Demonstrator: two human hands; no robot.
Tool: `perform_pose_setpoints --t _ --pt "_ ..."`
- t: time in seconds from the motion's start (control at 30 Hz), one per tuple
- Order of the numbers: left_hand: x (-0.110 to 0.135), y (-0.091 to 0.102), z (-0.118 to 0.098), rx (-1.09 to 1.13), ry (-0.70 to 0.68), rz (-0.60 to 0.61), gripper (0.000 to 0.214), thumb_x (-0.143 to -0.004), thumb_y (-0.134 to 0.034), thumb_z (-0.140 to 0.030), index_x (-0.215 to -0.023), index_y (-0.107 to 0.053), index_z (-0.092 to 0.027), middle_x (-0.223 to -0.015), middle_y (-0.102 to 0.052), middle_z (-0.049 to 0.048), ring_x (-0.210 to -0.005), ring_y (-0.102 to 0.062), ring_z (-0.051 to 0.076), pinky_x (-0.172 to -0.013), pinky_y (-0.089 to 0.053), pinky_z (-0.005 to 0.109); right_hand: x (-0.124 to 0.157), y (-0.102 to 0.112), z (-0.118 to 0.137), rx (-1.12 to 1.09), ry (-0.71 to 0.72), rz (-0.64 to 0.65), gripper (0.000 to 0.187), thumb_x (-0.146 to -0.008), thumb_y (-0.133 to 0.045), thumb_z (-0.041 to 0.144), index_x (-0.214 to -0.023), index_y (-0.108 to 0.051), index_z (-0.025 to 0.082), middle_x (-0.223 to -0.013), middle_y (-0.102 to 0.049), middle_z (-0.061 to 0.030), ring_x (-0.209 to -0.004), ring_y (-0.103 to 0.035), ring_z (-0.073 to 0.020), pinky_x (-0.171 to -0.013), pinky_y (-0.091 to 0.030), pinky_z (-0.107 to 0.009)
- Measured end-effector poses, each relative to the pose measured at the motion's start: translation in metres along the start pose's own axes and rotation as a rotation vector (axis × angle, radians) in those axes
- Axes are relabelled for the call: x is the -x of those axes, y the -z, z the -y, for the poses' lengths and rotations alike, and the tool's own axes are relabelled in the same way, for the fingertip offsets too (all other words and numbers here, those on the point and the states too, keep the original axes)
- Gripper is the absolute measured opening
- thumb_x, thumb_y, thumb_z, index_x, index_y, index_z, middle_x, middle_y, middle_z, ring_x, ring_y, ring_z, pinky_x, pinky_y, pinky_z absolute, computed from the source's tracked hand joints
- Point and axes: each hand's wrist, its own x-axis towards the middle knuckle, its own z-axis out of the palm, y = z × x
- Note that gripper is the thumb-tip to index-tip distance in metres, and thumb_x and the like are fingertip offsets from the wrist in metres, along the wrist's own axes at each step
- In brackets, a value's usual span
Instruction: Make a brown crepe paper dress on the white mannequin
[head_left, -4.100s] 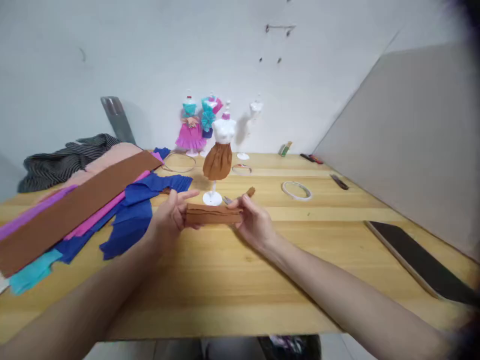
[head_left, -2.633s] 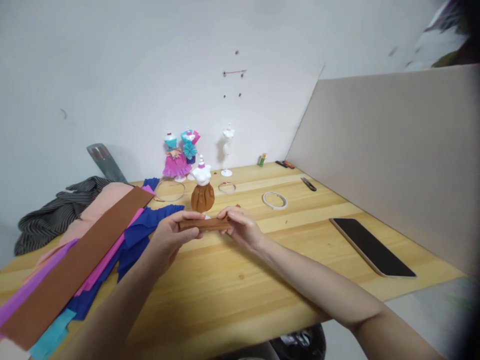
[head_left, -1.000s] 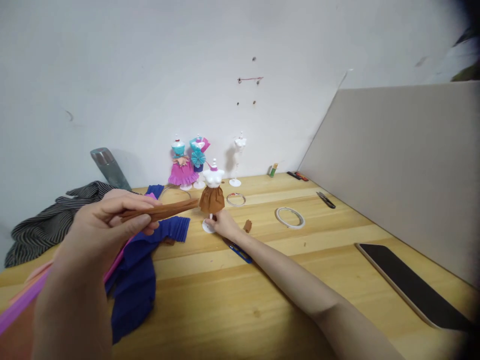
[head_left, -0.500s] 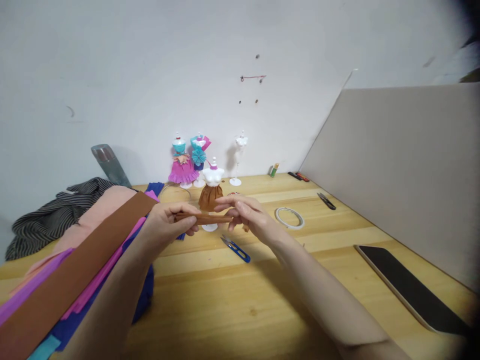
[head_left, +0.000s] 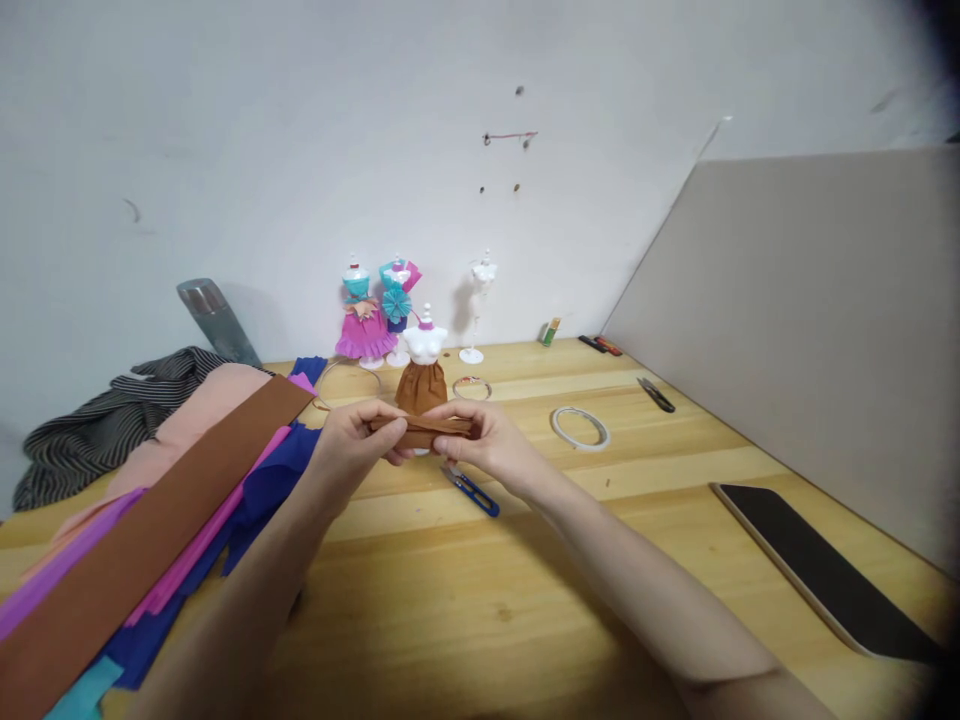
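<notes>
Between my two hands is a narrow folded strip of brown crepe paper, held level above the table. My left hand pinches its left end between thumb and fingers. The right end is pinched in my right hand. Just behind them stands a small white dress-form wearing a gathered brown skirt; its base is mostly hidden by my hands. Blue thread snips lie on the table below my right hand.
Colored crepe paper, with a brown strip on top, covers the left side. Dressed mini forms and a bare one stand by the wall. Tape rolls, black snips, a phone and a bottle are around.
My right hand has closed from loosely spread fingers into a pinch on the strip. The strip now looks wider, its folds slightly parted. The view has shifted a little.
</notes>
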Motion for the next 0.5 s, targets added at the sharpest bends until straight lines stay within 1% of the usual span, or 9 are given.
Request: perform_pose_setpoints --t 0.1,0.17,0.23,0.3,0.4,0.5 --pt "0.000 -0.001 -0.001 0.001 0.012 -0.012 0.027 -0.067 -0.071 -0.036 -0.075 -0.066 -0.010 -0.053 -0.068 0.0040 -0.047 -0.062 0.013 -0.049 -0.050 0.021 -0.001 0.000 0.001 -0.057 -0.012 -0.025 0.022 -0.067 -0.072 0.030 -0.081 -0.068 0.013 -0.059 -0.065 0.0002 -0.048 -0.053 -0.0089 -0.050 -0.043 -0.023" --pt "0.001 -0.001 -0.001 0.013 0.029 -0.034 0.034 -0.066 -0.073 -0.040 -0.082 -0.066 -0.010 -0.054 -0.067 0.0038 -0.049 -0.064 0.015 -0.049 -0.051 0.022 -0.003 0.001 -0.001 -0.072 0.014 -0.059 0.022 -0.067 -0.072 0.034 -0.074 -0.067 0.013 -0.055 -0.064 0.0000 -0.047 -0.052 -0.0091 -0.049 -0.041 -0.022" --pt "0.000 -0.001 0.002 0.038 0.052 -0.044 0.045 -0.065 -0.074 -0.043 -0.094 -0.065 -0.010 -0.061 -0.069 0.0043 -0.052 -0.066 0.016 -0.050 -0.052 0.024 -0.004 0.002 -0.002 -0.060 0.042 -0.093 0.022 -0.067 -0.072 0.035 -0.070 -0.068 0.014 -0.054 -0.063 0.0002 -0.047 -0.052 -0.0093 -0.049 -0.040 -0.022" --pt "-0.001 -0.002 0.008 0.049 0.059 -0.030 0.051 -0.062 -0.077 -0.043 -0.100 -0.065 -0.011 -0.072 -0.071 0.0053 -0.056 -0.066 0.017 -0.052 -0.051 0.025 -0.005 0.003 -0.004 -0.041 0.061 -0.137 0.020 -0.065 -0.073 0.034 -0.068 -0.069 0.014 -0.056 -0.062 0.0008 -0.050 -0.052 -0.0096 -0.049 -0.040 -0.022" --pt "-0.005 -0.002 0.017 0.001 0.048 0.028 0.044 -0.060 -0.079 -0.036 -0.095 -0.069 -0.012 -0.082 -0.072 0.0060 -0.067 -0.066 0.017 -0.059 -0.051 0.025 -0.004 0.003 -0.004 -0.013 0.077 -0.192 0.017 -0.062 -0.074 0.031 -0.067 -0.070 0.015 -0.061 -0.062 0.0011 -0.055 -0.053 -0.0106 -0.052 -0.039 -0.023" --pt "-0.007 -0.002 0.024 -0.048 0.060 0.087 0.036 -0.059 -0.079 -0.030 -0.089 -0.071 -0.012 -0.081 -0.072 0.0058 -0.074 -0.066 0.019 -0.069 -0.052 0.028 -0.004 0.004 -0.003 0.013 0.062 -0.191 0.016 -0.063 -0.073 0.030 -0.067 -0.070 0.015 -0.061 -0.061 0.0010 -0.055 -0.051 -0.0104 -0.052 -0.038 -0.023"
